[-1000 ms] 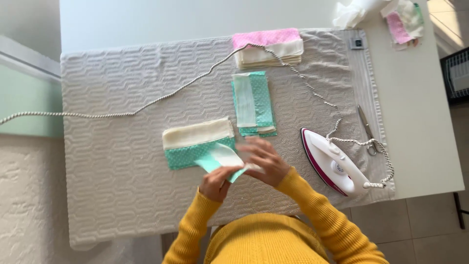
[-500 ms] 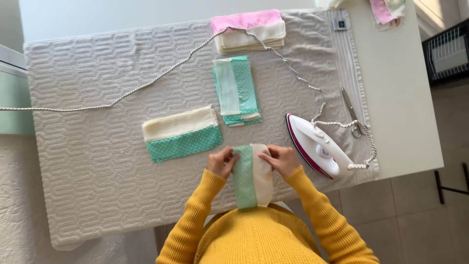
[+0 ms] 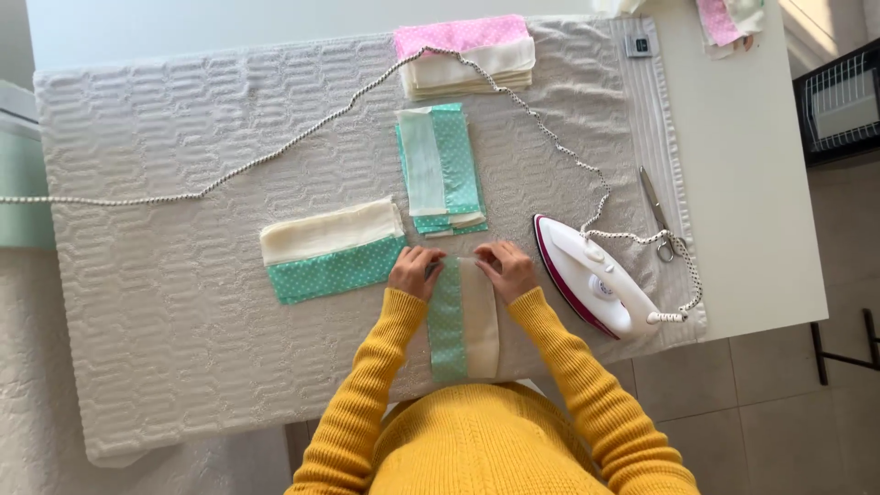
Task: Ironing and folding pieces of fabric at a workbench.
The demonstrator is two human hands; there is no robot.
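Note:
My left hand (image 3: 414, 269) and my right hand (image 3: 503, 268) each pinch a far corner of a teal-and-cream fabric strip (image 3: 464, 323). The strip lies lengthwise toward my body on the grey quilted pad (image 3: 165, 302). Its teal dotted half is on the left and its cream half on the right. Both arms wear yellow knit sleeves. A similar teal-and-cream piece (image 3: 332, 250) lies flat just left of my left hand. A stack of teal and pale pieces (image 3: 440, 171) sits beyond my hands.
A white and magenta iron (image 3: 591, 275) rests right of my right hand, its braided cord (image 3: 275, 156) running left across the pad. Scissors (image 3: 658, 215) lie beyond it. A pink and cream fabric pile (image 3: 467, 55) sits at the far edge. A dark wire rack (image 3: 839, 101) stands at right.
I lifted a folded piece from beside the left fabric piece, turned it lengthwise, and laid it flat in front of me. Both hands now hold its far corners.

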